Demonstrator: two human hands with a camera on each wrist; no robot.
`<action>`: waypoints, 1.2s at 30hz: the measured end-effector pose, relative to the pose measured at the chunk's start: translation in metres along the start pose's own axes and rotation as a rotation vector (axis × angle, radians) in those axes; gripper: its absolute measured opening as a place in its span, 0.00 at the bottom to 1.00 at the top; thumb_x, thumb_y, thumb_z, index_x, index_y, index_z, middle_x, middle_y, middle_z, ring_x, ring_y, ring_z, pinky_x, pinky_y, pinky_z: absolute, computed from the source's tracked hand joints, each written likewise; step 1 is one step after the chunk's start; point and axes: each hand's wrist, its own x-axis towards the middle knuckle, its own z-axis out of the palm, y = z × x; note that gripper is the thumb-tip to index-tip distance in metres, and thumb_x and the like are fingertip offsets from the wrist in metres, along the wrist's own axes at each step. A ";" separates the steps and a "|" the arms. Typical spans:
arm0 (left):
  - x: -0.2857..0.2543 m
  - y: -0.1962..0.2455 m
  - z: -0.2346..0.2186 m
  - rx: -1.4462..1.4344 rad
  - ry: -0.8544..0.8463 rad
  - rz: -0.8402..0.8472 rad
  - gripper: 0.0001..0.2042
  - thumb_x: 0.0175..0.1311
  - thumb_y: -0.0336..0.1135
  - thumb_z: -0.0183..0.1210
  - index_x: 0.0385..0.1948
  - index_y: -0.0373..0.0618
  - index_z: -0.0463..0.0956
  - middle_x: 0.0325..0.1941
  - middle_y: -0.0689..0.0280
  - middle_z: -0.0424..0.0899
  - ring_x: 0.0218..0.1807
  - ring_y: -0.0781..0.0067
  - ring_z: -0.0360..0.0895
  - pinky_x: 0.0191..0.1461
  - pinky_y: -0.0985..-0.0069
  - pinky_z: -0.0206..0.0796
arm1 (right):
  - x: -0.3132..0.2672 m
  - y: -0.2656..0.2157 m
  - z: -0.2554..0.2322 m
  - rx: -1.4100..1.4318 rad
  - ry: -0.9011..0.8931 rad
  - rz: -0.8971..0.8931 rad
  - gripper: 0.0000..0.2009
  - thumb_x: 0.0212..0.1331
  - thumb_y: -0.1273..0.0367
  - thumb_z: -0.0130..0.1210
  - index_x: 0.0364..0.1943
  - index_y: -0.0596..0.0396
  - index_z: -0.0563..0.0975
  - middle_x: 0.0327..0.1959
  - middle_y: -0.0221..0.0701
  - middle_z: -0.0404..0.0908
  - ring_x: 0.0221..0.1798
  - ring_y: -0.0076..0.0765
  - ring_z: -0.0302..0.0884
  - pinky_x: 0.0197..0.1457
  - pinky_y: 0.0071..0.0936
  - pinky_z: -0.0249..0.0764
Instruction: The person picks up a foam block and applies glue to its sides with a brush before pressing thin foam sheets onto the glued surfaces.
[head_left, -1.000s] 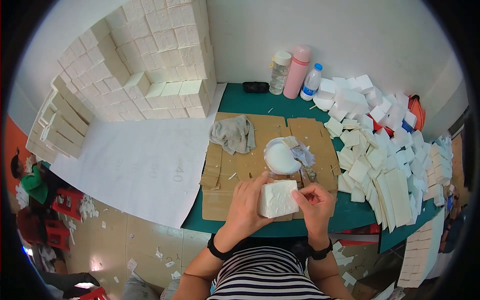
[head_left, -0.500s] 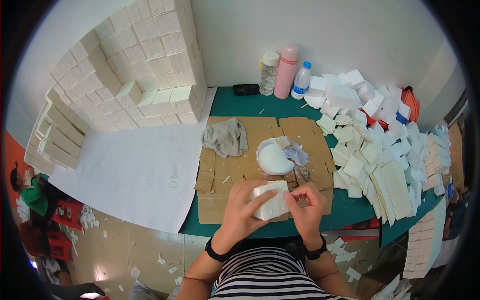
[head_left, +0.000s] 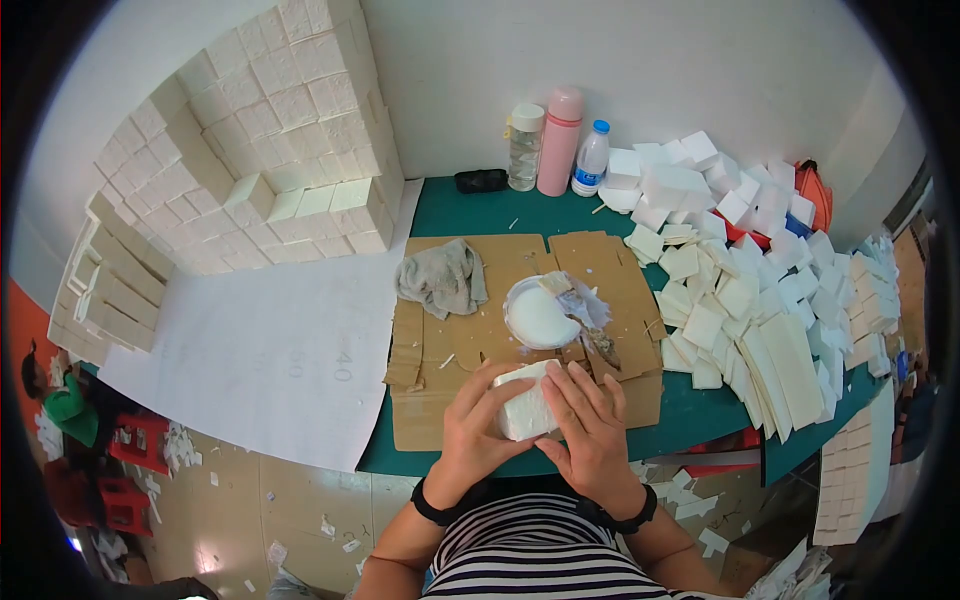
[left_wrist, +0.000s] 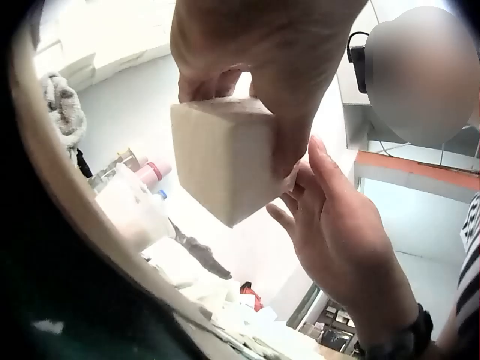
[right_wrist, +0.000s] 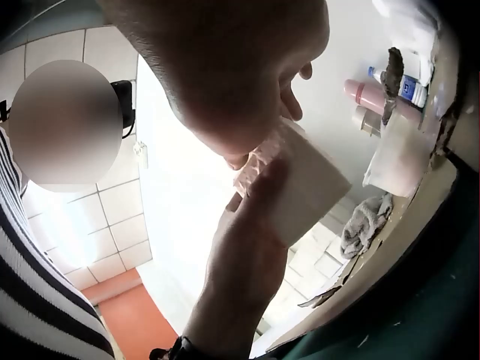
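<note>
In the head view a white foam-like block [head_left: 530,408] is held up over the front of the cardboard. My left hand [head_left: 470,430] grips its left side, thumb and fingers spread around it. My right hand [head_left: 592,440] lays nearly straight fingers over the block's top and right edge. The left wrist view shows two smooth sides of the block [left_wrist: 225,161]; a rough, wrinkled face shows in the right wrist view. Behind the hands stands a round tub of white paste [head_left: 538,316], with a paste-smeared brush [head_left: 602,346] lying across its right rim.
A grey cloth [head_left: 440,278] lies on the cardboard [head_left: 510,260]. Stacked white blocks [head_left: 300,110] rise at the left on white paper [head_left: 270,350]. Loose white pieces [head_left: 715,320] heap up at the right. Bottles and a pink flask [head_left: 560,145] line the wall.
My right hand has gone from pinching at the block's right edge to resting straighter fingers on its top. The left hand keeps its grip. The head view has shifted slightly.
</note>
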 end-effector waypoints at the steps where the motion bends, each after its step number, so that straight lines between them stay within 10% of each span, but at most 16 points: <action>1: -0.003 -0.001 0.003 -0.015 0.013 -0.023 0.30 0.30 0.31 0.75 0.45 0.46 0.78 0.52 0.57 0.78 0.53 0.53 0.76 0.62 0.54 0.66 | 0.001 0.001 0.000 0.034 -0.022 0.010 0.28 0.63 0.57 0.50 0.63 0.60 0.67 0.68 0.40 0.65 0.71 0.46 0.57 0.72 0.49 0.43; 23: -0.001 0.002 0.005 -0.038 0.027 -0.108 0.31 0.36 0.28 0.71 0.51 0.39 0.73 0.51 0.54 0.79 0.55 0.52 0.76 0.66 0.61 0.63 | -0.004 -0.005 0.000 -0.111 -0.049 -0.234 0.26 0.60 0.55 0.54 0.60 0.53 0.72 0.64 0.31 0.70 0.69 0.35 0.63 0.74 0.51 0.39; 36: -0.006 -0.004 0.001 -0.684 -0.108 -0.566 0.30 0.42 0.26 0.72 0.53 0.40 0.73 0.54 0.62 0.76 0.56 0.70 0.73 0.60 0.72 0.65 | 0.010 0.023 -0.014 0.409 0.072 0.000 0.22 0.57 0.62 0.59 0.54 0.55 0.75 0.59 0.35 0.75 0.66 0.44 0.67 0.71 0.48 0.50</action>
